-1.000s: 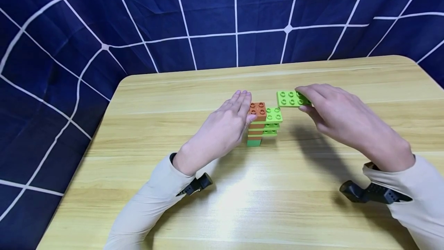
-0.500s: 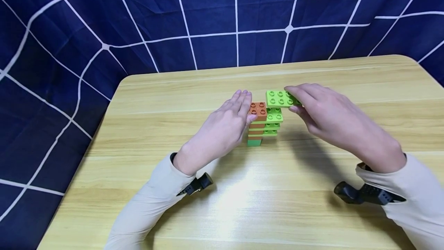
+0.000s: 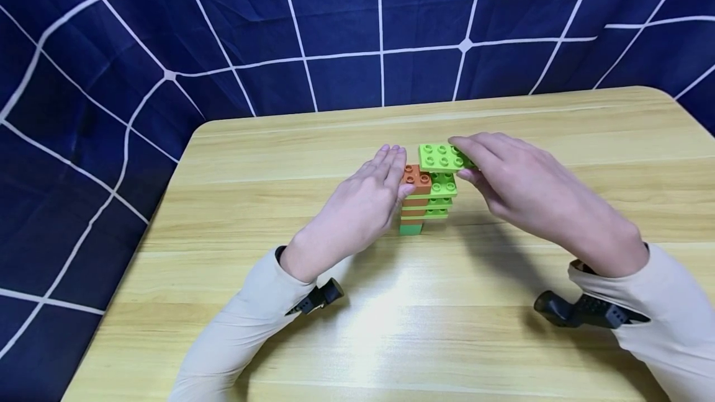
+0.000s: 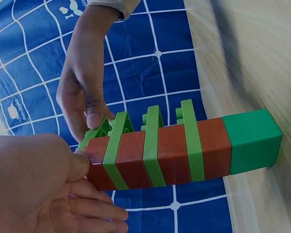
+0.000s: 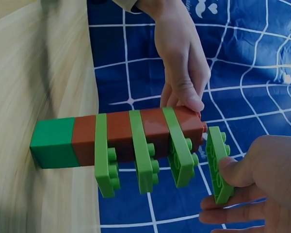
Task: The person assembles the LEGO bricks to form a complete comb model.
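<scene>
A tower of toy building bricks point(image 3: 414, 202) stands upright on the table, with a dark green brick point(image 4: 254, 141) at its base and orange bricks alternating with lime green plates above. Each plate sticks out to the right. At the tower's left side my left hand point(image 3: 357, 206) steadies the topmost orange brick point(image 3: 416, 178), thumb on the near face and fingers stretched along the side. My right hand point(image 3: 536, 185) pinches the right end of a loose lime green plate point(image 3: 438, 157), studs up. In the right wrist view a narrow gap separates this plate point(image 5: 216, 165) from the tower's top.
The wooden table point(image 3: 234, 315) extends around the tower on every side. Behind it and at the left hangs a dark blue cloth point(image 3: 335, 30) with white lines. Both sleeves carry black wrist cameras point(image 3: 318, 296) close above the tabletop.
My right hand has carried the lime green plate leftward, so that it now overlaps the top orange brick in the head view. My left hand and the tower have stayed almost still.
</scene>
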{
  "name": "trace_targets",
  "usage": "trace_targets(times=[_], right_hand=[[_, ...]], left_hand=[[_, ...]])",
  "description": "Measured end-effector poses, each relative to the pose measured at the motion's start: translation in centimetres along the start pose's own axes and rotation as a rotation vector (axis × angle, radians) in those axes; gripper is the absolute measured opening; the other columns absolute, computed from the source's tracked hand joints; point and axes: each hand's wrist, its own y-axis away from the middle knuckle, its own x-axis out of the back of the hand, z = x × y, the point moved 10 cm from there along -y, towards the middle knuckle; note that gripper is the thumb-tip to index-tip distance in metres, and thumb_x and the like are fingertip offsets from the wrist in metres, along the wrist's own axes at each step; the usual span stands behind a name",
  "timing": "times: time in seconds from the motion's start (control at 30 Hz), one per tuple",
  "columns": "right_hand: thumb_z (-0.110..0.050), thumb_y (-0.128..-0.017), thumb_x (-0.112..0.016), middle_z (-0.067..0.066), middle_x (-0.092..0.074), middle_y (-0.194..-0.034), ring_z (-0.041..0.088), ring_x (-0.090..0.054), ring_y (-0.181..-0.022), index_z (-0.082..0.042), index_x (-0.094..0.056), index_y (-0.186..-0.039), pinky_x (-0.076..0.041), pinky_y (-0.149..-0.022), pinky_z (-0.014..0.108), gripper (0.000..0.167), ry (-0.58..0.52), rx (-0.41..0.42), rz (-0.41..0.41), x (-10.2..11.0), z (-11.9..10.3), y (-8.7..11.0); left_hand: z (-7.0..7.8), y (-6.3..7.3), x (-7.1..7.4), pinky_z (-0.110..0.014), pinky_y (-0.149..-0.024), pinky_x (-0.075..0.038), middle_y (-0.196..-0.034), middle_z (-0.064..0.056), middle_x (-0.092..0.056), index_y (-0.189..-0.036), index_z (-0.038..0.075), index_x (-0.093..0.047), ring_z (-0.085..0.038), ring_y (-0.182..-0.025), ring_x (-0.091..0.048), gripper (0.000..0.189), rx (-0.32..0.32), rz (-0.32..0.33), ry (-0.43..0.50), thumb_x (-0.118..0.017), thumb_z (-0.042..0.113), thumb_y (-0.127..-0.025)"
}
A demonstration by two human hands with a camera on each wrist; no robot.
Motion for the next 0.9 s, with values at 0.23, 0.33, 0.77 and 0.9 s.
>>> trace_targets(times=[0.23,0.33,0.77,0.9], right_hand=[[0.001,-0.085,-0.067,0.019,-0.062,-0.105,0.036,-0.061,-0.094,0.008,-0.051,-0.128,-0.052,-0.080,0.052,0.046,-0.011,0.039,0.000,-0.3,-0.9,-0.1],[0.000,-0.086,-0.066,0.020,-0.062,-0.107,0.037,-0.061,-0.095,0.008,-0.051,-0.129,-0.052,-0.081,0.053,0.046,-0.014,0.052,0.004,-0.4,-1.1,-0.1],[-0.001,-0.084,-0.069,0.021,-0.063,-0.108,0.038,-0.061,-0.098,0.009,-0.052,-0.130,-0.052,-0.085,0.053,0.049,-0.020,0.082,-0.021,-0.7,-1.7,-0.3],[0.000,-0.084,-0.069,0.021,-0.063,-0.107,0.038,-0.062,-0.097,0.008,-0.053,-0.130,-0.052,-0.084,0.053,0.050,-0.018,0.091,-0.019,-0.6,-1.9,-0.4]], left_hand=[[0.1,0.1,-0.1,-0.037,-0.116,-0.024,-0.147,-0.028,-0.035,-0.143,-0.014,-0.030,-0.036,-0.139,-0.031,0.056,0.000,-0.014,0.000,-0.031,0.029,-0.107],[0.0,0.1,-0.2,-0.037,-0.116,-0.023,-0.148,-0.027,-0.033,-0.144,-0.013,-0.029,-0.035,-0.140,-0.029,0.057,0.006,-0.029,0.007,-0.031,0.029,-0.107],[-0.5,0.3,-0.1,-0.037,-0.116,-0.026,-0.149,-0.025,-0.034,-0.145,-0.010,-0.031,-0.033,-0.140,-0.030,0.064,0.005,-0.060,0.045,-0.042,0.036,-0.104],[-0.7,0.2,0.0,-0.037,-0.116,-0.027,-0.149,-0.024,-0.035,-0.145,-0.010,-0.031,-0.032,-0.140,-0.031,0.065,0.011,-0.060,0.048,-0.043,0.039,-0.103]])
